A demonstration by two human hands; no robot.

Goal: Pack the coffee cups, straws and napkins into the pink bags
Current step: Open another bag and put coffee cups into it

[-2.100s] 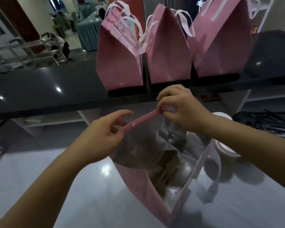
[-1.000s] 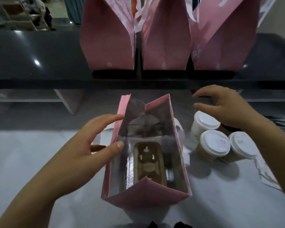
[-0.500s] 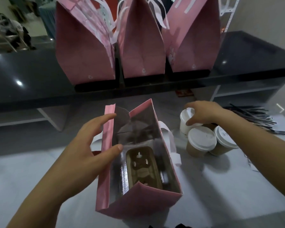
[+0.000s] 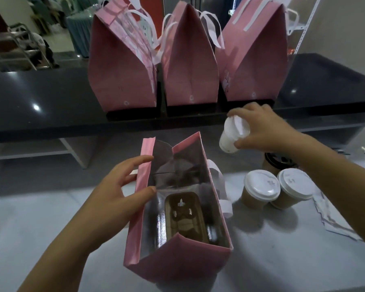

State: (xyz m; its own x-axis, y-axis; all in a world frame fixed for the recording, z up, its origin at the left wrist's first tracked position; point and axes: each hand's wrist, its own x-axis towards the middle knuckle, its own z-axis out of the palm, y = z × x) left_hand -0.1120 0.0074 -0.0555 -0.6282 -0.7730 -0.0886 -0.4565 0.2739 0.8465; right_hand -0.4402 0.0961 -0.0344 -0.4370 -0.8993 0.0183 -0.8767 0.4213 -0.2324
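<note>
white cup (image 4: 233, 133) now lifted clear of the table in right hand (image 4: 259, 127) fingers' grip, left hand (image 4: 118, 192) pinching open pink bag (image 4: 177, 260) rim.

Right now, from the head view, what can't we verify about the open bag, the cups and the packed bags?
- Open pink paper bag: floor beside the brown pulp cup tray is dark, hidden by the bag walls.
- Three closed pink bags on the black shelf: contents hidden by folded tops.
- White lidded cup in the right hand: fill hidden by lid.
- Black straws: not identifiable, behind the right forearm.
</note>
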